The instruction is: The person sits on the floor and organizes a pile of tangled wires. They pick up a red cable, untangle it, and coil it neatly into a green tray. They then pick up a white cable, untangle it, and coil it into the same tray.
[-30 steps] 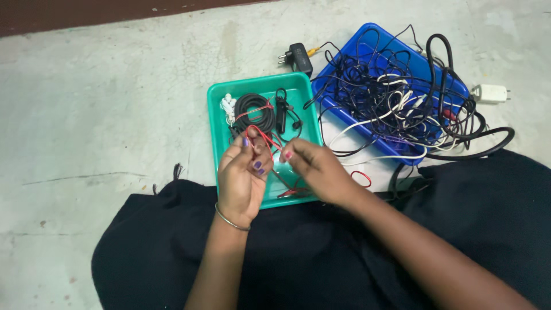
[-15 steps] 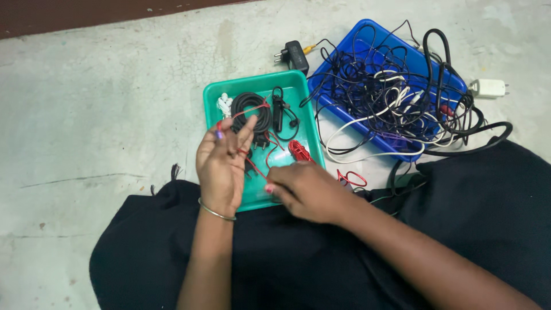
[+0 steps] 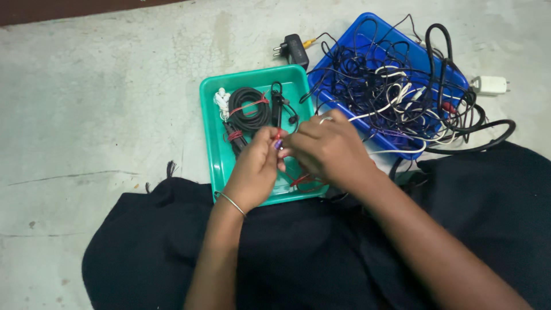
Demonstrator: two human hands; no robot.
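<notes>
My left hand (image 3: 255, 166) and my right hand (image 3: 330, 150) meet over the green tray (image 3: 210, 123), fingertips together, both pinching a thin red wire (image 3: 279, 136). More of that red wire (image 3: 299, 181) lies on the tray under my right hand. In the tray's far half sit a coiled black cable (image 3: 248, 109) bound with red wire, a small white bundle (image 3: 221, 102) and a black cable with a plug (image 3: 279, 109). A metal bangle rings my left wrist.
A blue tray (image 3: 356, 43) full of tangled black and white cables stands to the right of the green one. A black plug adapter (image 3: 295, 49) lies behind them, a white charger (image 3: 491, 85) at the far right. Black cloth (image 3: 143, 241) covers my lap on the concrete floor.
My left hand dropped from a raised, spread pose and closed toward the right. My right hand moved up from the tray's near edge to meet it. The red wire is now between both fingertips.
</notes>
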